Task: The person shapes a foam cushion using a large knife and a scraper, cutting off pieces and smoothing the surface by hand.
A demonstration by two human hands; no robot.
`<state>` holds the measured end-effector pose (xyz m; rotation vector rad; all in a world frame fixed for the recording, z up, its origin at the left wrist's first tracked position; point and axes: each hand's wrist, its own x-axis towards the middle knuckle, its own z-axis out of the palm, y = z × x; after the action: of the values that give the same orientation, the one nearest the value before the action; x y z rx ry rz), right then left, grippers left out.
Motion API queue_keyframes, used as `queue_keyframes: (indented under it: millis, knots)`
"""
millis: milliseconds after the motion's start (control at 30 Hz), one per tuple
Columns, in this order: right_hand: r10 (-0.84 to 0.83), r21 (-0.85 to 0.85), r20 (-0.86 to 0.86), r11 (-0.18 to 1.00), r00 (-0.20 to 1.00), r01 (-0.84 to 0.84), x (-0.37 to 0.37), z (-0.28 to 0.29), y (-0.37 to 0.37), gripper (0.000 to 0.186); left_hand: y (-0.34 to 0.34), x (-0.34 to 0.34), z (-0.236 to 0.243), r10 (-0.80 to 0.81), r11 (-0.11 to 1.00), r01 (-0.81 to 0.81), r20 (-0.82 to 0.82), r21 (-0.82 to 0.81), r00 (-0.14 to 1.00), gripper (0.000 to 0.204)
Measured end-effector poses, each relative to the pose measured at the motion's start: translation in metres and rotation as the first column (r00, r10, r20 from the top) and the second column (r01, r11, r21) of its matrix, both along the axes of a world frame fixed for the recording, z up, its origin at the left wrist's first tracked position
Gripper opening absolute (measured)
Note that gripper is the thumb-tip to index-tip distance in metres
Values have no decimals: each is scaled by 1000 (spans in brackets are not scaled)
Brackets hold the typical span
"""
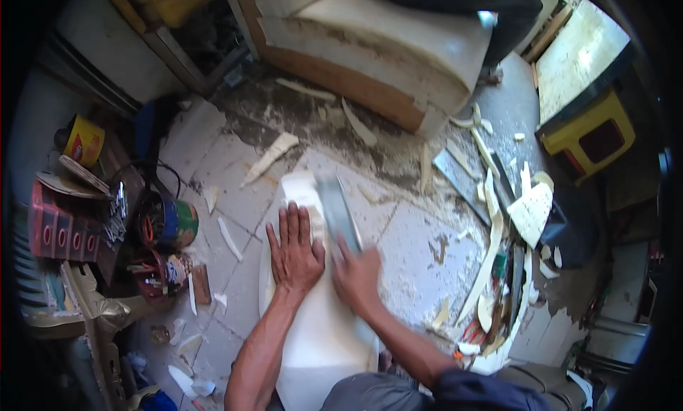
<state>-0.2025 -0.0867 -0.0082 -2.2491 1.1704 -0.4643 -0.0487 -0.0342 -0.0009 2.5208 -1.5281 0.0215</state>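
A long pale foam piece [313, 340] lies lengthwise before me, from my lap toward the middle of the floor. My left hand [293, 254] rests flat on its upper face, fingers stretched out toward the far end. Along the foam's right edge runs a broad, flat metal blade [336, 210], blurred by motion. My right hand [358, 272] is closed round the near end of this blade, and its handle is hidden in my fingers. Near the blade the foam's far end looks roughly cut.
Foam offcuts [270, 158] and crumbs litter the tiled floor. At left stand a red drawer box [64, 229] and a tin of tools [174, 222]. A metal strip [462, 185] lies among scraps at right. A large cream seat-like form [398, 37] fills the far side, with a person's dark-clothed leg [509, 27] there.
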Motion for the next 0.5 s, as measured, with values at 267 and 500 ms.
queue_keyframes:
  millis: [267,500]
  knots:
    - [93,23,-20,995,995,-92,-38,5,20,54,10,2,-2,8,1000,-8,3,16,1000,81]
    - [33,-88,-72,995,997,-40,7,6,-19,52,-5,1,-7,1,1000,0,-41,14,999,81]
